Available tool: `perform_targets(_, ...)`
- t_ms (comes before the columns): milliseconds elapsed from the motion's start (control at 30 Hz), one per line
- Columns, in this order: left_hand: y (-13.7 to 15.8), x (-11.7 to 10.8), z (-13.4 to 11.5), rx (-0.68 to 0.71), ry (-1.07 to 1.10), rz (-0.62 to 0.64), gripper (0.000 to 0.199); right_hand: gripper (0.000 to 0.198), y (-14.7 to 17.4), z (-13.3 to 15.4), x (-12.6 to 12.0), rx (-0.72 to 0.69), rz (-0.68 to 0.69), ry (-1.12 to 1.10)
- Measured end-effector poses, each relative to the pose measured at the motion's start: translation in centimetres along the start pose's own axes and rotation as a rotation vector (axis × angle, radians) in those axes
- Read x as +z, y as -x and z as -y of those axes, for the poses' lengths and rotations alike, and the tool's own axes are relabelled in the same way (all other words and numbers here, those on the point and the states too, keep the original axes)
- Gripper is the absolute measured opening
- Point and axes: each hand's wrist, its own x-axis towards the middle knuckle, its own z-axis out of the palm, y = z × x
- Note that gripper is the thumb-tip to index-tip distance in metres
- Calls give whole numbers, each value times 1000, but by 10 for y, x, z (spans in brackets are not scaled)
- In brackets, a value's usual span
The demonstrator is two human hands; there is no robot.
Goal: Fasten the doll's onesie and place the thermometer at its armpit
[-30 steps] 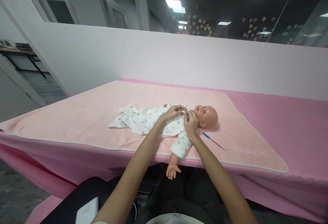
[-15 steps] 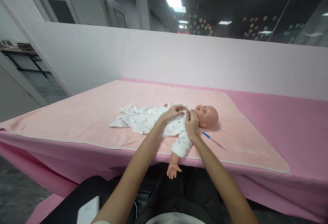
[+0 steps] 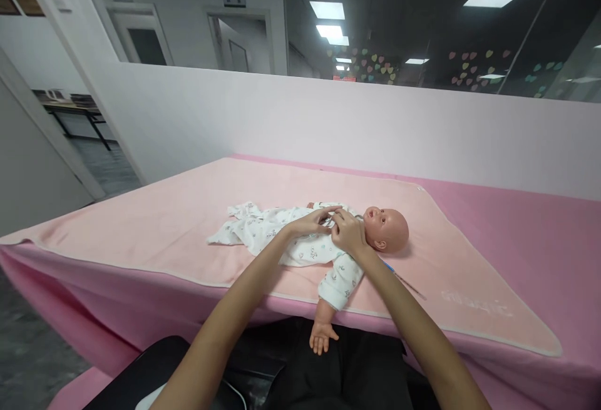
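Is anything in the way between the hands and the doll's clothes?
Nothing I can see. The left hand and right hand are right at the chest of the printed outfit. The blue-ended stick lies off to the side, partly hidden by the right forearm.

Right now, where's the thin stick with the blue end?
In the head view, the blue-ended stick lies right of centre on the peach mat, near the doll's head, alongside the right forearm.
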Motion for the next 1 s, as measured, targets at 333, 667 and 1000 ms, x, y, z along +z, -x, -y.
perform_targets(333, 11, -14, 7, -70, 268, -180, 61, 11, -5, -5, -2, 65, 39, -123)
perform_targets(667, 11, -1, 11, 12, 198, -307, 45, 16, 3, -1, 0, -57, -120, -132)
perform_targets(1000, 14, 12, 10, 118, -46, -331, 30, 16, 5, -1, 2, -36, -163, -59)
